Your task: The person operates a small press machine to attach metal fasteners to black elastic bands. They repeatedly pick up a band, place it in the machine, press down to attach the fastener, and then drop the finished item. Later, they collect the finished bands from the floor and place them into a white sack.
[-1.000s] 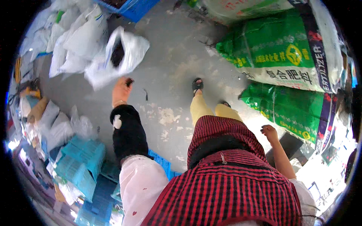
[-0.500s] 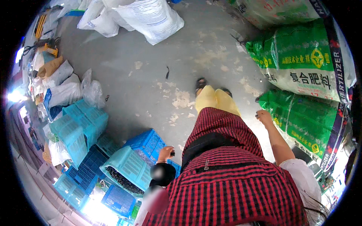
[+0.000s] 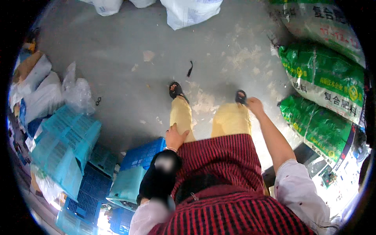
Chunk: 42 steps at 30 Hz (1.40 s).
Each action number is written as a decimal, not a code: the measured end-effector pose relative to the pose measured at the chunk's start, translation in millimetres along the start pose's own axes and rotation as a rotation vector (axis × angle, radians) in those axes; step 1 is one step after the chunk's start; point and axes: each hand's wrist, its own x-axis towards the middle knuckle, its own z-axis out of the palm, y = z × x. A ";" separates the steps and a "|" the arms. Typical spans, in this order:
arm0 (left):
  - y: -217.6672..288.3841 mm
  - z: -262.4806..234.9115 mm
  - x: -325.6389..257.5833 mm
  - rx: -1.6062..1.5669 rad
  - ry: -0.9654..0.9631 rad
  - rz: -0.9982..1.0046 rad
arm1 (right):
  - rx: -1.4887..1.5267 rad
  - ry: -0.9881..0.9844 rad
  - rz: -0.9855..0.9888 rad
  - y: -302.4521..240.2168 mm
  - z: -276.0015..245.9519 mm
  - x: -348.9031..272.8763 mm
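My left hand (image 3: pixel 175 137) is by the left leg of my yellow trousers (image 3: pixel 181 117), just beyond the hem of a red-and-black checked apron (image 3: pixel 223 150). Its fingers are stretched and the thumb stands apart, with nothing in it. A black sleeve cover (image 3: pixel 158 180) is on that forearm. My right hand (image 3: pixel 254 106) hangs beside the right trouser leg, close in view to my right black sandal (image 3: pixel 241 96). Its fingers look bent and slightly blurred, and I cannot make out anything in them. The left black sandal (image 3: pixel 175 90) is farther forward on the grey floor.
Green-and-white sacks (image 3: pixel 321 127) are stacked along the right. Light-blue plastic baskets (image 3: pixel 64 137) and a blue crate (image 3: pixel 143 152) stand at the left, behind them clear plastic bags (image 3: pixel 78 92). White sacks (image 3: pixel 192 11) stand ahead. A thin black strip (image 3: pixel 190 68) lies on the floor.
My feet have moved apart and the trousers show more. My left hand has swung forward to the trouser leg; my right hand has come in nearer the right leg. The view has shifted.
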 end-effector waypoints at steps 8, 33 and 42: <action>-69.0 -31.6 101.2 -0.117 0.119 0.102 | -0.052 -0.095 -0.069 -229.4 258.1 225.8; -56.1 26.5 39.7 0.088 -0.161 0.144 | 0.089 0.002 0.259 -183.2 103.0 129.5; 194.2 -215.1 -12.5 0.034 -0.035 0.642 | 0.243 -0.231 0.057 -182.2 -125.2 -98.7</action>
